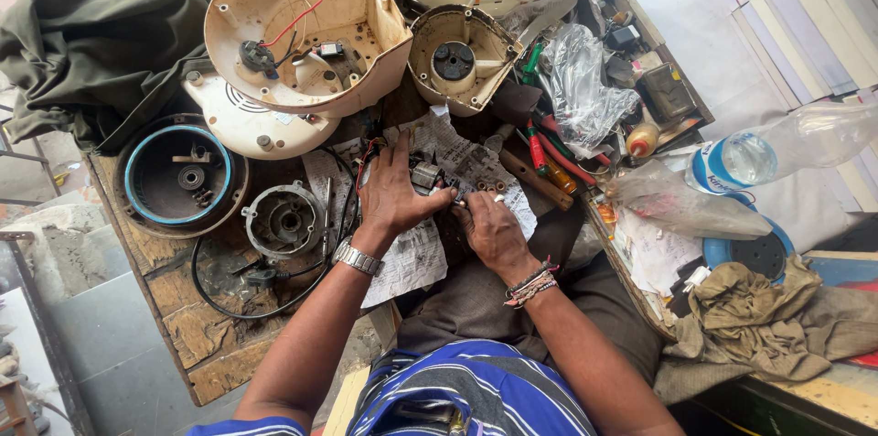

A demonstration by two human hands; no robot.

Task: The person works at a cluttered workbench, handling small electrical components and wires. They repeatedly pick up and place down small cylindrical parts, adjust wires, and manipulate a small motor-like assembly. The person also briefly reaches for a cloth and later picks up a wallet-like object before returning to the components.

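Left hand: my left hand [391, 193] lies palm down on the printed paper sheet [416, 253], fingers spread narrow, thumb and forefinger pinching a small grey metal part [426, 177]; a metal wristwatch [357, 258] sits on my wrist.
Right hand: my right hand [492, 227] is closed around the handle end of a thin tool whose tip meets the metal part; I cannot tell what kind of tool it is. Thread bracelets [532, 284] circle this wrist.
Metal part: mid-table, on the paper, between my two hands, touching my left fingers.
Paper sheet: crumpled, spread over the wooden table [197, 331], near edge hanging toward my lap.
Left of my hands: a round grey motor housing [285, 221] with a black cable [229, 303] looped around it; further left, a dark round casing with a blue ring [180, 177].
Far left: a large cream appliance shell [306, 29], open side up, red and black wires inside; a dark green cloth [91, 61] beside it.
Far centre: a smaller cream housing [460, 56] with a black hub.
Right of my hands: a wooden-handled tool [535, 180], red and green handled tools [540, 148], a clear plastic bag [581, 88].
Far right: a clear plastic bottle [786, 148] lying on its side, a tan rag [759, 317] near it.
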